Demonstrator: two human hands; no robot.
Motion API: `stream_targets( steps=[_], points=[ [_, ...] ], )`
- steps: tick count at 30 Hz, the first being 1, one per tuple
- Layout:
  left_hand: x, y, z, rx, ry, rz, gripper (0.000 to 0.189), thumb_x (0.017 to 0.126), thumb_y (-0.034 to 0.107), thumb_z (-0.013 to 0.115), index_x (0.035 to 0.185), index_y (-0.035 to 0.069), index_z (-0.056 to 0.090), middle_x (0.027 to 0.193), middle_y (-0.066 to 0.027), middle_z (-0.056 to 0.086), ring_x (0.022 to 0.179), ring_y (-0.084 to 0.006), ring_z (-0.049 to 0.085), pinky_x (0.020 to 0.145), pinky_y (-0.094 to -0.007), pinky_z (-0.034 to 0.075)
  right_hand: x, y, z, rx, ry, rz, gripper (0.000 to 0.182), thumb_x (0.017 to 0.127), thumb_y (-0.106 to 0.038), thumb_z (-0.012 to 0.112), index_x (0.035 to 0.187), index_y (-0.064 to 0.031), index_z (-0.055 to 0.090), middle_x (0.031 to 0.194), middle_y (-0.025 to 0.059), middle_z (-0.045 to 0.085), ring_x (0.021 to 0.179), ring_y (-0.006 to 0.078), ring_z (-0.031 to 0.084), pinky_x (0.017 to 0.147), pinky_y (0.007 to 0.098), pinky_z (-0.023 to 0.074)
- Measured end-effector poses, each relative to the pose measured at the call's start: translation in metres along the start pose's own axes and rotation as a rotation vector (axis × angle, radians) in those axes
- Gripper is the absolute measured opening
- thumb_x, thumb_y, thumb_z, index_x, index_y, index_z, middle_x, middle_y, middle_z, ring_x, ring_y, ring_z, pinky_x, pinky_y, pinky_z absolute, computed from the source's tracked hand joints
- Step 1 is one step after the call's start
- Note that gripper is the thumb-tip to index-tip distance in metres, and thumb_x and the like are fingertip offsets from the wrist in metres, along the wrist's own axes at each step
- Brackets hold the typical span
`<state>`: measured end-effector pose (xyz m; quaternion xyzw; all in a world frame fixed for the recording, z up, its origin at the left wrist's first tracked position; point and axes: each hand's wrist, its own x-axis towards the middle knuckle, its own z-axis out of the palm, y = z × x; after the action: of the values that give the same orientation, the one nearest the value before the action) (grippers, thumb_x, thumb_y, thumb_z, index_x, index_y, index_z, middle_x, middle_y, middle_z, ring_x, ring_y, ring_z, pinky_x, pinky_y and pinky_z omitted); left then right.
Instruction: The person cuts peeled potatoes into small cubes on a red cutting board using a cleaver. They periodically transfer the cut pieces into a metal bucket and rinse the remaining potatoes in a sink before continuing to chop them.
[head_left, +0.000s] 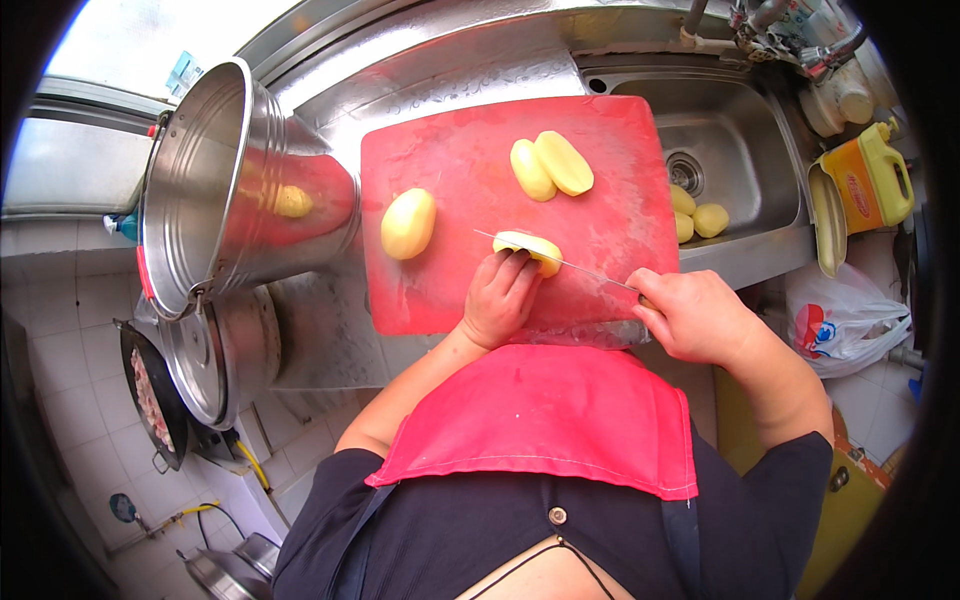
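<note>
On a red cutting board (450, 300) my left hand (504, 292) presses a peeled potato (544, 251) down with its fingertips. My right hand (694, 315) grips the handle of a kitchen knife (592, 274). The blade lies across the top of that potato, seen nearly edge-on, so how deep it sits I cannot tell. A whole peeled potato (409, 223) rests at the board's left side. Toward the far edge, two potato halves (565, 163) lean against each other, one with its flat cut face up.
Left of the board stands a tall stainless-steel bucket (262, 247). A steel sink (720, 135) adjoins on the right, with several peeled potatoes (709, 220) partly behind the board. Beyond it are a yellow jug (870, 180) and a plastic bag (847, 322). A wok (154, 397) holding meat is lower left.
</note>
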<state>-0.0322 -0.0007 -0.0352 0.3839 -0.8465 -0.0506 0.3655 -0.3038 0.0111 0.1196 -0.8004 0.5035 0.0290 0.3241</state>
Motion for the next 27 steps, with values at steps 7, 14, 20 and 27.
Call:
stream_targets(
  steps=[7,14,20,27],
  points=[
    [0.0,0.0,0.0,0.02,-0.012,0.009,0.03,0.08,0.006,0.071,0.109,-0.002,0.065,0.109,-0.0138,0.063,0.1,-0.0327,0.06,0.087,-0.0424,0.051,0.031,0.017,0.029,0.006,-0.06,0.035,0.024,0.096,-0.026,0.057,0.106,-0.0049,0.05,0.079,0.0185,0.067,0.076,0.0423,0.065,0.067,0.0523,0.0504],
    [-0.003,-0.001,-0.002,-0.003,0.004,0.014,0.028,0.079,0.004,0.071,0.106,-0.003,0.066,0.107,-0.0152,0.064,0.1,-0.0339,0.062,0.087,-0.0425,0.052,0.013,0.006,0.019,0.028,0.045,0.008,0.021,0.095,-0.024,0.058,0.102,-0.0054,0.05,0.078,0.0167,0.067,0.074,0.0403,0.065,0.064,0.0508,0.0506],
    [-0.006,0.006,-0.007,-0.018,0.035,-0.004,0.026,0.077,-0.001,0.07,0.103,-0.005,0.068,0.106,-0.0174,0.065,0.097,-0.0365,0.064,0.085,-0.0425,0.055,-0.003,-0.004,0.014,0.021,0.032,0.003,0.02,0.094,-0.022,0.061,0.101,-0.0064,0.051,0.076,0.0159,0.066,0.073,0.0394,0.066,0.062,0.0493,0.0511],
    [-0.005,0.006,-0.007,-0.034,0.024,0.006,0.031,0.076,-0.003,0.067,0.107,-0.008,0.065,0.107,-0.0183,0.064,0.095,-0.0361,0.063,0.085,-0.0414,0.055,0.019,0.0,0.038,-0.005,-0.02,0.021,0.023,0.095,-0.024,0.058,0.102,-0.0035,0.05,0.075,0.0179,0.066,0.072,0.0407,0.066,0.063,0.0517,0.0519]
  ],
)
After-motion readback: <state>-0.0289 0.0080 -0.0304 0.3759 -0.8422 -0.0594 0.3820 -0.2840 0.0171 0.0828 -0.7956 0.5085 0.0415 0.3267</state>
